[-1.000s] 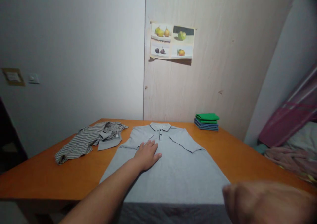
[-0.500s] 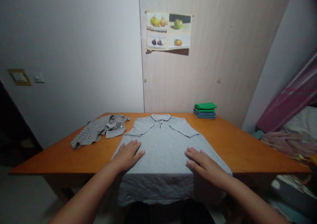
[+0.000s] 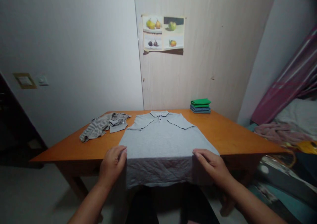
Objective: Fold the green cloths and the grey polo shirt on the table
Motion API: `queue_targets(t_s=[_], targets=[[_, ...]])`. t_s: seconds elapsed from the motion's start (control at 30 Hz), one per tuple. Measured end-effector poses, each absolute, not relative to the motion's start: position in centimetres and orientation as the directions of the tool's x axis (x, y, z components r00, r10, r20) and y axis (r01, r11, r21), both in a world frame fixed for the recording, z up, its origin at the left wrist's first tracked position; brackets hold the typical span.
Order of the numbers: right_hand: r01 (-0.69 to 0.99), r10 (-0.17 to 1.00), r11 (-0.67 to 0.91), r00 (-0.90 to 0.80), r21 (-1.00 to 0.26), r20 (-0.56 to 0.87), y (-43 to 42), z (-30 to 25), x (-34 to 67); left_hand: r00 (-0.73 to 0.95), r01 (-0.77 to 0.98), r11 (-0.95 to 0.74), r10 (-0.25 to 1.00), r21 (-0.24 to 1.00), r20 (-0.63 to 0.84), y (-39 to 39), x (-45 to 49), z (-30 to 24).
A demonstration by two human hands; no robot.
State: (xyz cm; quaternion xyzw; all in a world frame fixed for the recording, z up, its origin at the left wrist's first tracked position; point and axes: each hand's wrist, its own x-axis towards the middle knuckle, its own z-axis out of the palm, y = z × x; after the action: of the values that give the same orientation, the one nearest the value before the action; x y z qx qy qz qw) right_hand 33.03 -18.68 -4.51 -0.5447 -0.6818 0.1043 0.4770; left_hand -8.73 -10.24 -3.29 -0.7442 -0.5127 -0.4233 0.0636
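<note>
A grey polo shirt (image 3: 158,141) lies spread on the table, collar toward the wall and both short sleeves laid inward. Its lower part hangs over the front edge in wrinkled folds. At the shirt's left side, by the table edge, my left hand (image 3: 112,164) is closed, thumb and fingers together on the fabric. My right hand (image 3: 210,164) pinches the cloth on the right side at about the same height. The fingertips of both hands are partly hidden.
A crumpled striped shirt (image 3: 96,128) with a grey collar lies on the left of the wooden table (image 3: 232,138). Folded green and blue clothes (image 3: 200,106) are stacked at the back right. Beyond the table's right side are piled fabrics (image 3: 279,131).
Both hands have gone from lying flat on the shirt to closing on its sides at the table edge. The camera view has shifted slightly.
</note>
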Motion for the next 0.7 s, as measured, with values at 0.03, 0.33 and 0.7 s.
queue_targets(t_s=[0.03,0.33,0.7], targets=[[0.628,0.840,0.358,0.106,-0.691,0.532,-19.2,-4.9,33.1,0.037,0.830,-0.423,0.692,0.363,0.721,-10.9,-9.1,-3.8],[0.291,0.791,-0.012,0.588,-0.957,0.169,-21.2,-12.4,37.3,-0.416,0.430,-0.162,0.838,0.888,0.354,-13.4,-11.8,-7.4],[-0.100,0.927,-0.058,0.364,-0.993,-0.091,-20.1,-13.4,39.2,-0.052,-0.065,0.013,0.998,0.998,-0.017,-13.9,-9.8,-6.9]])
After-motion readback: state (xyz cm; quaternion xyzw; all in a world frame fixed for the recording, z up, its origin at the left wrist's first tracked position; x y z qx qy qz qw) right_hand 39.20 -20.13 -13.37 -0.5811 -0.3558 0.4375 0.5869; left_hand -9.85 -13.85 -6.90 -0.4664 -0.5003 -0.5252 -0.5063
